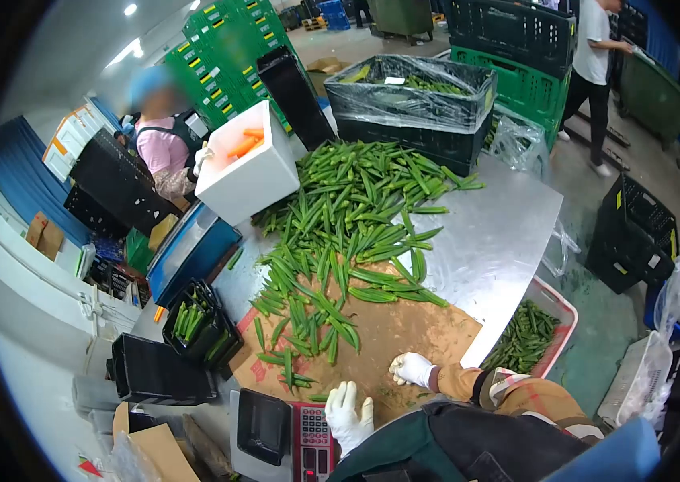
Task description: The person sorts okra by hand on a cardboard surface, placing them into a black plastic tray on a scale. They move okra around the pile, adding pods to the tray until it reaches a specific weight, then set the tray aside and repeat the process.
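My left hand (347, 416), in a white glove, is open with its fingers apart, beside the red keypad of a scale (313, 430). On the scale's plate sits a black plastic tray (263, 427). My right hand (412, 370), also white-gloved, is curled closed over a brown cardboard sheet (428, 333), with nothing showing in it. A large heap of green okra (348, 193) spreads over the metal table (509, 209) and onto the cardboard. Several loose okra pods (287, 371) lie between the heap and the scale.
A white foam box (235, 189) with carrots stands left of the heap. Black trays (195, 321), some holding okra, are at the left edge. A wrapped black crate (412, 120) stands behind. A basket of okra (529, 337) is at the right. Two people are nearby.
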`<state>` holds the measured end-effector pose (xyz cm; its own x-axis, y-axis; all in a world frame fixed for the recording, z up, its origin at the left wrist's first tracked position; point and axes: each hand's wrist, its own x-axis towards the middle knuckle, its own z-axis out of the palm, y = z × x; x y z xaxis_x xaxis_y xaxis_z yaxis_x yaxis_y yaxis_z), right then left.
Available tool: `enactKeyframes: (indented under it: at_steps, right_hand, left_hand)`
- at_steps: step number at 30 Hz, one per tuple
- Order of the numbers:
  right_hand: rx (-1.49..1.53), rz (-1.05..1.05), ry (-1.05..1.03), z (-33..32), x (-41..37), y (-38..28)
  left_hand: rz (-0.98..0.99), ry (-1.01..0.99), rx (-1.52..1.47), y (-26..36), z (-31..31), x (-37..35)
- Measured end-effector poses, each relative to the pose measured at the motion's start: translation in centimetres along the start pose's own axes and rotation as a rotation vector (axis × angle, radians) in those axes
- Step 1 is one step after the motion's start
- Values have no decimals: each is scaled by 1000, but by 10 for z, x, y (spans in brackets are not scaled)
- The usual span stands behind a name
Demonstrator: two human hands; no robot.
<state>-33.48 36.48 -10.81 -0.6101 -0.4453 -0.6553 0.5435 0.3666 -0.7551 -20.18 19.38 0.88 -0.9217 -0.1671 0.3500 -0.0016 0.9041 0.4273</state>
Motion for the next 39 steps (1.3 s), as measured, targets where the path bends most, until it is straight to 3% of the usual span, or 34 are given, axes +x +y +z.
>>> enactKeyframes:
  at_steps: [4,7,9,12,13,14,17,18,20,25,28,32,35,36,39]
  right_hand:
    - [9,61,-95,-5,10,-3]
    - [199,-154,-240,-46,17,-21]
    - [537,-325,-166,-100,30,-48]
    - [357,-566,407,-202,58,-88]
    - [553,-484,637,-237,98,-76]
    - [422,-539,846,-270,101,-93]
    - [285,-524,1135,-363,144,-112]
    - [115,-518,1229,-397,164,-109]
    - [-160,-300,1391,-428,171,-136]
    - [5,-320,1228,-464,245,-165]
    - [-569,-55,1377,-418,239,-222]
    - [-680,-97,1155,-385,264,-261]
    - [-364,-117,829,-371,303,-270]
    - [-215,-169,869,-354,315,-270]
    - [-155,-182,801,-329,307,-275]
  left_hand:
    - [-123,-246,-34,-10,21,0]
    - [-196,-348,-102,-11,29,8]
    - [-229,-376,-125,-9,38,16]
    - [-254,-424,-131,-11,55,31]
    - [-249,-432,-133,-13,60,36]
    - [-243,-437,-135,-14,65,41]
    - [-263,-447,-78,-20,73,51]
    - [-254,-439,-58,-23,78,55]
    - [-288,-444,-22,-24,83,62]
    - [-302,-392,57,-23,87,75]
    - [-370,-366,65,-14,86,93]
    - [-391,-317,5,-19,93,98]
    - [-295,-206,10,-25,98,93]
    - [-279,-180,20,-27,99,90]
    - [-240,-135,47,-37,108,71]
